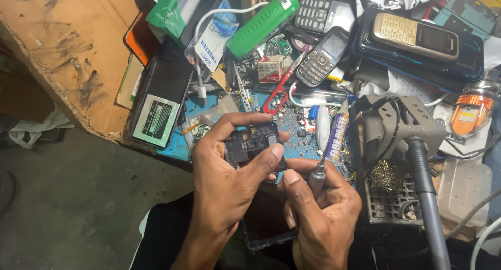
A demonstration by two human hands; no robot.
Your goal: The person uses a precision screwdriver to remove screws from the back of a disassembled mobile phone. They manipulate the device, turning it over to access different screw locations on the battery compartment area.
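— What's in the hands right now?

— The left hand [229, 171] is clamped around an opened dark phone body [253, 147], fingers curled over its top edge and thumb pressed across its face. It's held up in the air, just above the near edge of the bench [180, 147].

— And the other one?

— The right hand [321, 212] is closed on a slim grey screwdriver [317, 173], pinched like a pen, shaft rising just beside the phone body. I can't see the tip; it's hidden behind the fingers.

— Busy bench, that.

— Packed. A grey keypad phone [323, 56] lies further back, a gold one [415, 36] sits on a dark blue case [472, 61] to the right. A green tube-shaped torch [262, 23] lies tilted near the top, a small red-and-white box [270, 69] below it, red-handled scissors [279, 92] beside that.

— Left side?

— A flat black battery [159, 103] with a pale label, against a worn wooden board [68, 45]. On the right, a grey metal stand [402, 124] with a soldering iron [425, 186] resting in it, brass wool [389, 176] underneath.
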